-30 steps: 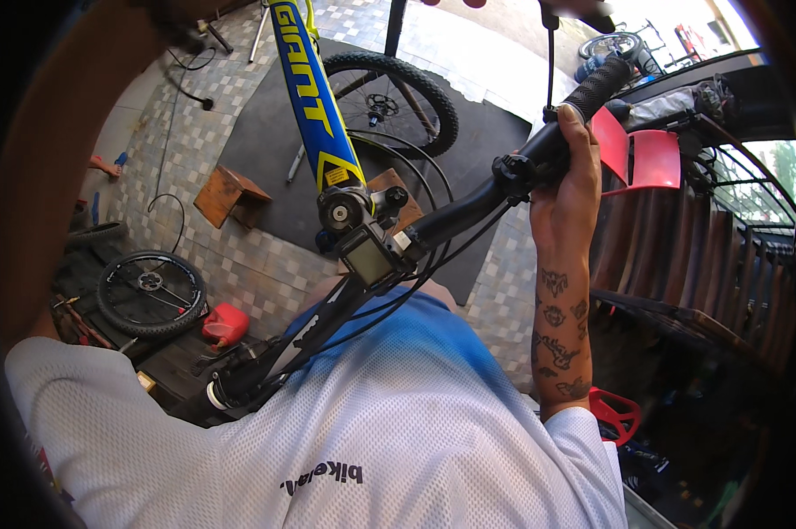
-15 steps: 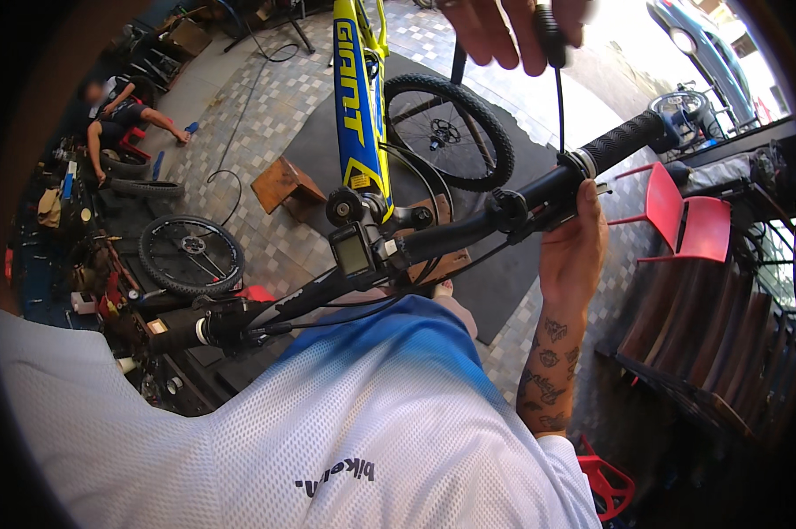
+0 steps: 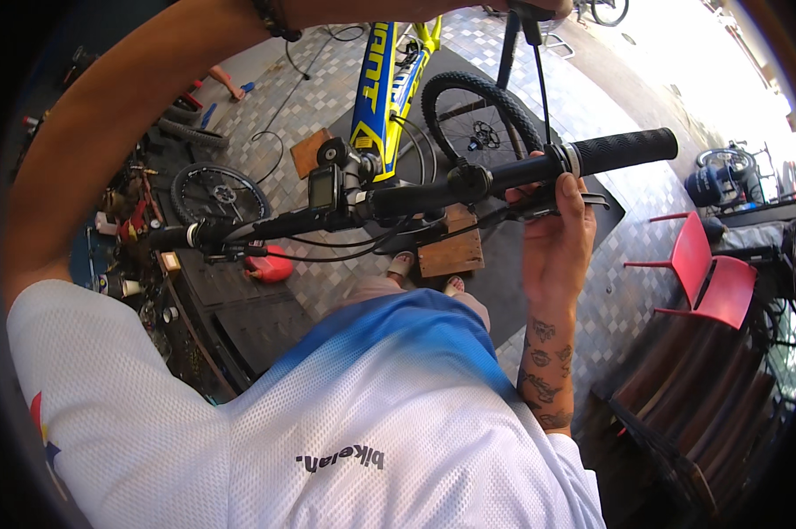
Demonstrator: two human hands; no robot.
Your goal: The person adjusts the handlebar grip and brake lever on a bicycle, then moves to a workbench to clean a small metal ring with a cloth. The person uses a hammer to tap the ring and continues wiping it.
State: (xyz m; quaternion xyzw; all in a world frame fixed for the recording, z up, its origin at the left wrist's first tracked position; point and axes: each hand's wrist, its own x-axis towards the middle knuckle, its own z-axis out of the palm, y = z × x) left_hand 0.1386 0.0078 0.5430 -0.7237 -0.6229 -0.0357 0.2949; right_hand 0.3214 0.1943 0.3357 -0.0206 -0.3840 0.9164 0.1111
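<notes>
A bicycle handlebar (image 3: 407,201) lies across the view, with a cycle computer (image 3: 323,187) near its middle. My left arm arches over from the left, and my left hand (image 3: 549,8), partly cut off by the upper edge, is closed on a black-handled driver (image 3: 528,25). The driver's long thin shaft runs down to the clamp beside the right rubber grip (image 3: 627,150). My right hand (image 3: 558,234) is closed from below on the brake lever (image 3: 567,204), thumb in front; its other fingers are partly hidden behind the bar.
Beyond the bar is the yellow-and-blue frame (image 3: 376,97). A loose wheel (image 3: 220,196) stands at left, another (image 3: 482,115) behind the bar. A wooden block (image 3: 451,251) lies by my feet. Red chairs (image 3: 687,256) stand at right. Another person's leg (image 3: 228,82) shows at upper left.
My view has shifted, and my left arm now crosses the top. My left hand has gone from loosely spread fingers to closed on the driver's handle. My right hand stays at the lever.
</notes>
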